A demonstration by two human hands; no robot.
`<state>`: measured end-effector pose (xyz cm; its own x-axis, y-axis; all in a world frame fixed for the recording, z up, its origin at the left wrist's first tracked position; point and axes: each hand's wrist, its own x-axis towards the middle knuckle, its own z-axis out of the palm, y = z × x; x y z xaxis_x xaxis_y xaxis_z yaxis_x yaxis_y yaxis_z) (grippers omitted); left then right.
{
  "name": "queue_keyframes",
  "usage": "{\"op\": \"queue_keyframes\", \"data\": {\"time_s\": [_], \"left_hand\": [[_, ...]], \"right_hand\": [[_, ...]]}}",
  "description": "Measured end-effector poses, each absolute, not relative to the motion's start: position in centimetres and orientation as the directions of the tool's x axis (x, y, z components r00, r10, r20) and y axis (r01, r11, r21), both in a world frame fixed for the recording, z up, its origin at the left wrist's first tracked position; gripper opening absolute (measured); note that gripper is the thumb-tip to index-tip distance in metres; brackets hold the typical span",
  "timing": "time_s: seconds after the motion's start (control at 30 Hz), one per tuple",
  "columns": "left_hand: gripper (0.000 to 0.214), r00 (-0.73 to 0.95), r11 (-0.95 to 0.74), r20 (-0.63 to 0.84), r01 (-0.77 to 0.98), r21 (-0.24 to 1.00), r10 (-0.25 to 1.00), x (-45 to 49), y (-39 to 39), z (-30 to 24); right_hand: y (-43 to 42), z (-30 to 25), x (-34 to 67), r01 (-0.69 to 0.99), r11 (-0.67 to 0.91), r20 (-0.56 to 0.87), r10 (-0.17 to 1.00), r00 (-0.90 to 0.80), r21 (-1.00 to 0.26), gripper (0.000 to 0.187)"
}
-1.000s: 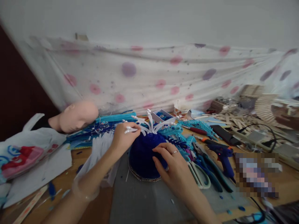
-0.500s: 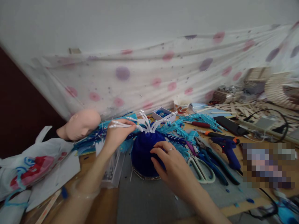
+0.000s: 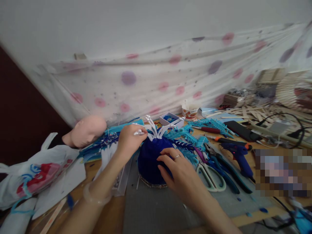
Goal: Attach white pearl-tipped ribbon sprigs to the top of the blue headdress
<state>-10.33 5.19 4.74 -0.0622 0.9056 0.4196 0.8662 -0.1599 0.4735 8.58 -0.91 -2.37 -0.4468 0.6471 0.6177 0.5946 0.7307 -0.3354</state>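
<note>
A royal-blue velvet cap (image 3: 151, 159) with a beaded rim stands on a grey cutting mat (image 3: 146, 211). White pearl-tipped stems (image 3: 152, 128) fan up from its top. My left hand (image 3: 129, 143) is at the left of this fan, its fingers pinched on white pearl-tipped stems (image 3: 138, 132). The lower part of these stems is hidden by my fingers. My right hand (image 3: 181, 170), wearing a ring, lies against the right front of the cap with its fingers curved and apart. Turquoise beaded feather-like pieces (image 3: 179, 132) lie behind the cap.
Scissors (image 3: 211, 177), pliers (image 3: 225, 172) and a blue glue gun (image 3: 237, 157) lie at right. A clear box (image 3: 124, 180) stands left of the cap. Farther left are a mannequin head (image 3: 89, 130) and a plastic bag (image 3: 36, 175). A white box (image 3: 172, 121) and paper bowl (image 3: 190, 112) stand behind.
My left hand has moved right, closer to the fan on the cap, and the stems it holds have turned so their pearl ends sit by my fingers. My right hand has stayed put.
</note>
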Motion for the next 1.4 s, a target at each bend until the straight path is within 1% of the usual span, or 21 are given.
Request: {"op": "queue_keyframes", "data": {"time_s": [0.1,0.17,0.37,0.53,0.73,1.03,1.4], "left_hand": [[0.012,-0.021,-0.172,0.407,0.885,0.433,0.913,-10.3,5.4,5.0],[0.011,-0.013,-0.163,0.381,0.889,0.427,0.925,-10.4,5.7,5.2],[0.01,-0.092,-0.065,0.305,0.883,0.465,0.948,-10.7,6.3,5.7],[0.009,-0.122,-0.015,0.262,0.884,0.468,0.957,-10.9,6.7,6.1],[0.007,-0.055,-0.049,0.229,0.904,0.425,0.972,-11.0,7.2,5.7],[0.01,0.041,-0.14,0.266,0.92,0.365,0.963,-10.7,7.6,5.1],[0.016,0.078,-0.185,0.335,0.935,0.302,0.939,-10.0,7.3,4.5]], "right_hand": [[-0.9,-2.4,8.6,0.596,0.731,0.62,0.646,-0.445,-0.333,0.018],[-0.9,-2.3,8.6,0.599,0.728,0.619,0.649,-0.443,-0.334,0.018],[-0.7,-2.2,8.8,0.585,0.735,0.617,0.646,-0.45,-0.343,0.018],[-0.6,-2.2,8.8,0.583,0.737,0.619,0.643,-0.45,-0.342,0.018],[-0.6,-2.2,8.7,0.599,0.731,0.615,0.646,-0.452,-0.327,0.017],[-0.7,-2.1,8.8,0.597,0.727,0.604,0.654,-0.454,-0.338,0.017],[-0.5,-2.1,8.9,0.582,0.746,0.606,0.635,-0.479,-0.322,0.019]]}}
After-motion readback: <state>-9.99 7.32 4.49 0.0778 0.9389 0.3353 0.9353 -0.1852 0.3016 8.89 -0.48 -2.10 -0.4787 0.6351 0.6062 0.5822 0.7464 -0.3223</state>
